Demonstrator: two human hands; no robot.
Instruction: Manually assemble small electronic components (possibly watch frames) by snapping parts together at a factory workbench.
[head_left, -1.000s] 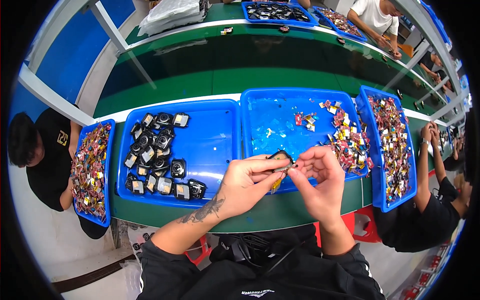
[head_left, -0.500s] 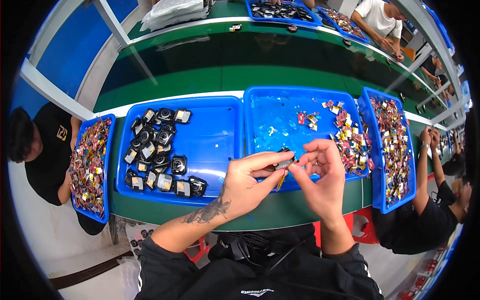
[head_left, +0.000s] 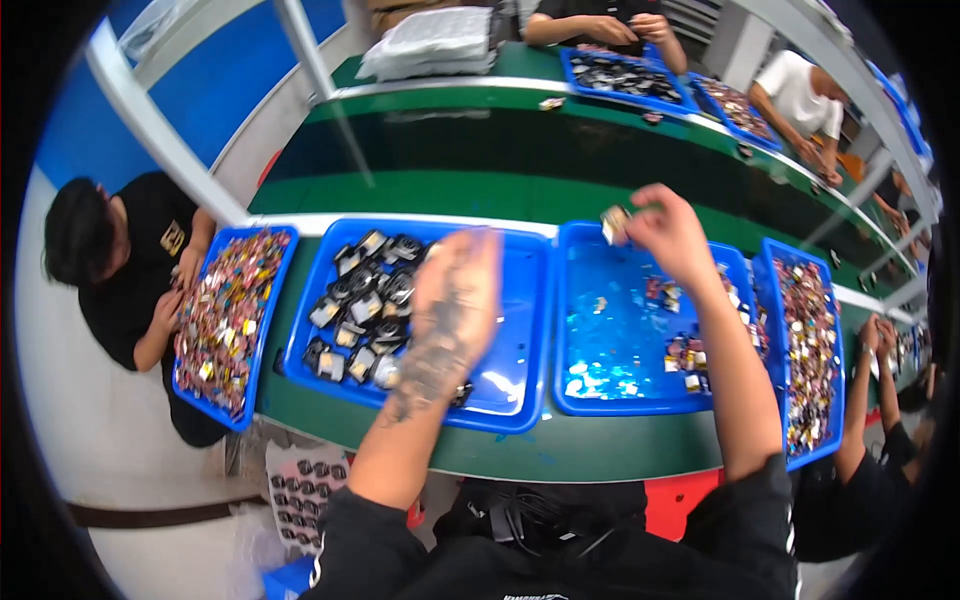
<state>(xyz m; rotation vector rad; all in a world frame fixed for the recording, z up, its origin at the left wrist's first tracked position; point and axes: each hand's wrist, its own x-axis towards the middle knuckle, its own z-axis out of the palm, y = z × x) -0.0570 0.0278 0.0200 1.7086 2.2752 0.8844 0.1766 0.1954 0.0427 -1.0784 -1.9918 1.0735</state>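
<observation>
My left hand point(head_left: 458, 290) is over the left blue tray point(head_left: 512, 335), beside a group of black watch-like casings point(head_left: 352, 295) with pale square pieces. Its fingers are smeared by motion, so what it holds, if anything, does not show. Beyond the far edge of the right blue tray point(head_left: 610, 345), my right hand point(head_left: 672, 238) is raised. Its fingers pinch a small electronic module point(head_left: 614, 225) with a pale square face and a dark edge. Below that hand, similar small red, white and yellow modules point(head_left: 688, 362) lie piled at the tray's right side.
Narrow blue trays full of small parts stand at far left point(head_left: 290, 262) and far right point(head_left: 838, 430). A green belt point(head_left: 480, 185) runs behind a white rail. Co-workers sit at left point(head_left: 135, 250), right and across. White bundles point(head_left: 435, 42) are stacked at the back.
My hands have parted from each other. The left moved left over the casings; the right moved up and away with the module. The black casing between my fingers is no longer visible there.
</observation>
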